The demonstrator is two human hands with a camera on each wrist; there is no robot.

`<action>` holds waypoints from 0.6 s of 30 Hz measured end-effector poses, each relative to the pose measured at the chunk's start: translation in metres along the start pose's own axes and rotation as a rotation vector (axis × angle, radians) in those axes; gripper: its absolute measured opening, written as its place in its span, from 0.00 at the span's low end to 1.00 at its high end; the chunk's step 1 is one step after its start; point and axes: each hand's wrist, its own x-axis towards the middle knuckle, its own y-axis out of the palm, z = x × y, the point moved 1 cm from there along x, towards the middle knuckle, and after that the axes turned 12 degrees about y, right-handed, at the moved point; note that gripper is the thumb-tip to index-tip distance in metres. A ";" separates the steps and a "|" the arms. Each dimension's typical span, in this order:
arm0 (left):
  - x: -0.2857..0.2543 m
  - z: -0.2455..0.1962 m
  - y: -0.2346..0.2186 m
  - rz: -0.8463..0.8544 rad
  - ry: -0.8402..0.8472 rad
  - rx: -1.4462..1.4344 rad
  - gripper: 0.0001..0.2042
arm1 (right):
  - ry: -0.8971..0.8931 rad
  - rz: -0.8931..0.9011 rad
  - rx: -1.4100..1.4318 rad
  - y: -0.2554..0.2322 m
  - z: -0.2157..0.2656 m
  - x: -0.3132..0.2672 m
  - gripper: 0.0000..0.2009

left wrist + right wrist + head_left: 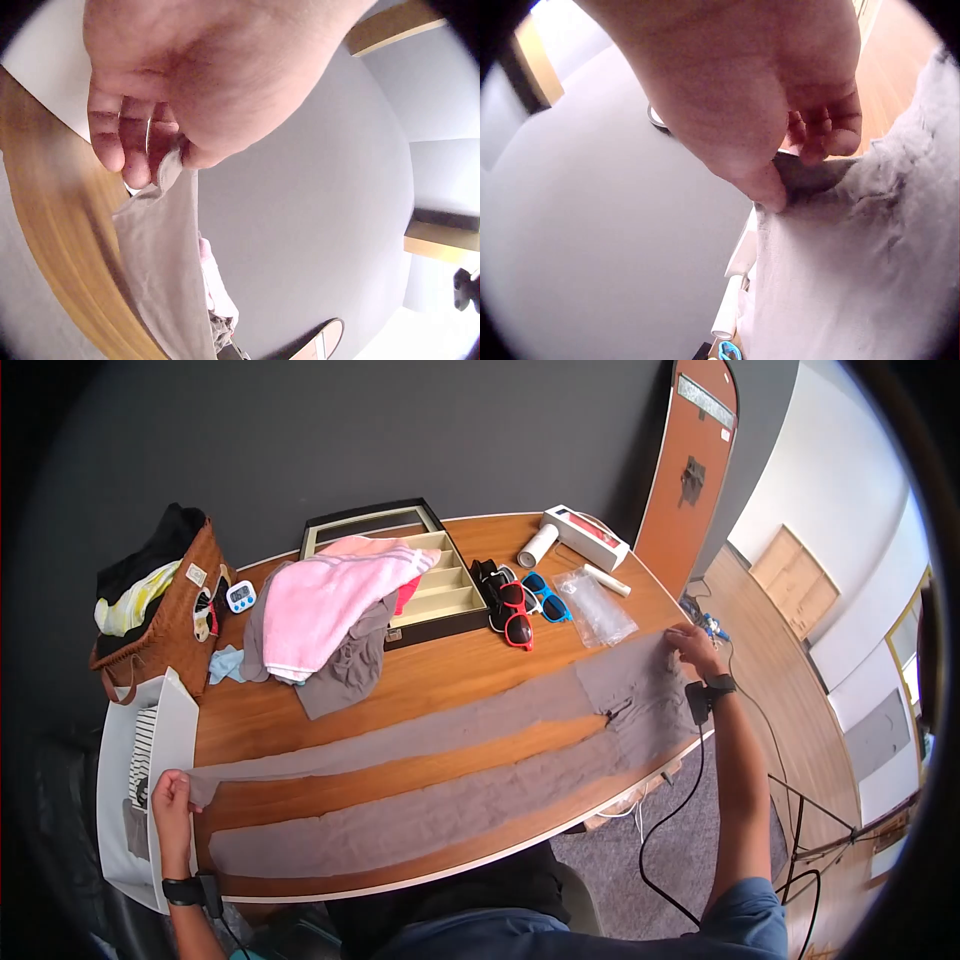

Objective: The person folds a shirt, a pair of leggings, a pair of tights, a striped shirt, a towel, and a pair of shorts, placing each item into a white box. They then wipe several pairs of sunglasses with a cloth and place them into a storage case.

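A pair of grey leggings (400,830) lies stretched lengthwise over the wooden table, its two long legs running left from the waist part at the right. My left hand (174,805) pinches the foot end of the far leg at the table's left side. In the left wrist view, that leg (161,262) hangs taut from thumb and fingers of the left hand (172,97). At the far right, my right hand (694,648) grips the waist corner. The right wrist view has the right hand (772,112) with its thumb on the edge of the leggings (817,277), which are wrinkled there.
Behind the leggings, a pink garment (335,595) lies over a compartment case (435,625). Red sunglasses (517,622), blue sunglasses (545,598) and a clear plastic bag (597,610) lie to its right. A white bin (180,725), a brown basket (180,615) and a timer (241,596) stand at left.
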 end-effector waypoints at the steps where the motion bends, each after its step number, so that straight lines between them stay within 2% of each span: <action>1: 0.001 0.001 0.001 0.002 -0.001 0.003 0.09 | 0.021 -0.031 -0.086 -0.007 0.004 -0.007 0.11; 4: -0.002 0.006 -0.008 -0.023 -0.012 0.058 0.09 | -0.049 -0.082 -0.150 -0.024 0.005 -0.022 0.11; 6: -0.003 0.008 -0.008 -0.078 0.019 0.151 0.10 | -0.033 -0.094 -0.105 -0.036 -0.002 -0.027 0.11; 8: -0.006 0.006 -0.012 -0.093 -0.019 0.188 0.12 | -0.029 -0.126 -0.141 -0.051 -0.017 -0.029 0.11; 10: -0.008 -0.002 -0.010 -0.031 -0.078 0.194 0.13 | -0.017 -0.146 -0.235 -0.062 -0.031 -0.028 0.12; 11: -0.009 -0.007 -0.009 -0.043 -0.083 0.210 0.13 | 0.009 -0.090 -0.284 -0.072 -0.039 -0.023 0.12; 13: -0.012 -0.016 -0.005 -0.062 -0.164 0.033 0.13 | 0.027 0.011 -0.304 -0.077 -0.042 -0.030 0.13; 14: -0.014 -0.021 -0.004 -0.073 -0.167 0.043 0.13 | 0.130 0.019 -0.259 -0.072 -0.026 -0.049 0.12; 17: -0.020 -0.032 0.003 -0.188 -0.136 -0.267 0.11 | 0.178 0.094 -0.198 -0.071 -0.018 -0.067 0.11; 18: -0.024 -0.034 0.005 -0.187 -0.140 -0.267 0.11 | 0.155 0.074 0.028 -0.069 -0.023 -0.069 0.10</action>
